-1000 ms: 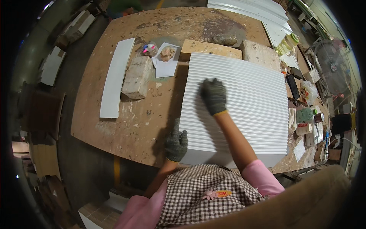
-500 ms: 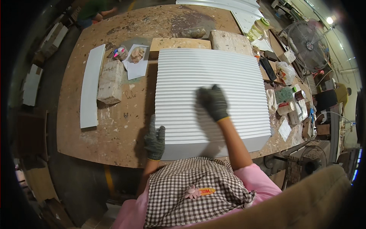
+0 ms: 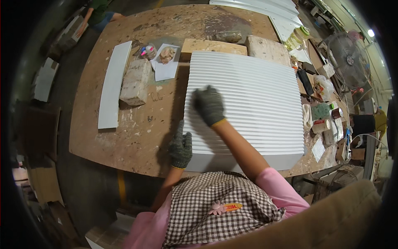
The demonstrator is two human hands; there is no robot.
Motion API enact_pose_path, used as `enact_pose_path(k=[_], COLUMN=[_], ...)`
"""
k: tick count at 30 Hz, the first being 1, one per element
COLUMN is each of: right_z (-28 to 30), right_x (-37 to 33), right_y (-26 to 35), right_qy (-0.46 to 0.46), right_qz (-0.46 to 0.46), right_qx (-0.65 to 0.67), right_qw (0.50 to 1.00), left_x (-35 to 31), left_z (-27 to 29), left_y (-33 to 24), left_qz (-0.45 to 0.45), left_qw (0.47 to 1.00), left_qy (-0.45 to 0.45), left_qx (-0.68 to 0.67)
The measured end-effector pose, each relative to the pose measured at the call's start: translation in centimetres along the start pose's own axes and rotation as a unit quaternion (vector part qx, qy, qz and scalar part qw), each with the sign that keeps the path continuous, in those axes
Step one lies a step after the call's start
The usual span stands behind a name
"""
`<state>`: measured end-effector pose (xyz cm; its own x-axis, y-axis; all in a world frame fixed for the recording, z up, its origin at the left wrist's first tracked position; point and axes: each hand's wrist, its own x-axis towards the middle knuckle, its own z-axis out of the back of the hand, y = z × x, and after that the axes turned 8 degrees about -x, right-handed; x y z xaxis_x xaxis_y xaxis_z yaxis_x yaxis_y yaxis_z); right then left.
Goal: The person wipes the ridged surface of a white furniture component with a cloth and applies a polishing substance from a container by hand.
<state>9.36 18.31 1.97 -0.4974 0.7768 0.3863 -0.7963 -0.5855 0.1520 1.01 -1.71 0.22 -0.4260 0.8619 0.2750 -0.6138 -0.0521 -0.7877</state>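
Note:
A large white panel with ridges running left to right (image 3: pixel 257 95) lies in front of me, its smooth front face turned toward my apron. My right hand (image 3: pixel 208 106), in a dark grey knit glove, is curled down on the ridges near the panel's left side. Whatever its fingers hold, if anything, is hidden beneath it. My left hand (image 3: pixel 180 149), gloved alike, rests against the panel's near left edge. Its forefinger stretches along that edge and the thumb stands apart.
The stained wooden table (image 3: pixel 95 137) carries a white strip (image 3: pixel 114 87) and a worn block (image 3: pixel 136 83) at left. Behind the panel are a wooden board (image 3: pixel 215 46) and another block (image 3: pixel 268 50). Bottles, cups and bags crowd the right side, near a fan (image 3: pixel 347 60). Another person stands far left.
My right hand has slid left across the ridges, from mid-panel to near its left side. My left hand stays at the panel's edge. The whole view has shifted slightly.

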Motion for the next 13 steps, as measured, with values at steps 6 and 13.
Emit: enact_pose_path(k=[6,13], right_z=[0.6,5.1], right_x=[3.0,-5.0], right_y=[2.7,-16.0], right_qy=[-0.006,-0.014], right_qz=[0.082,-0.030], right_qx=[0.123,0.084], right_qw=[0.989,0.996], left_x=[0.2,0.0], left_z=[-0.3,-0.3], left_y=[-0.3,0.0], left_qz=[0.017,0.032], left_qw=[0.999,0.998], left_qy=[-0.026,-0.009], left_qx=[0.027,-0.048])
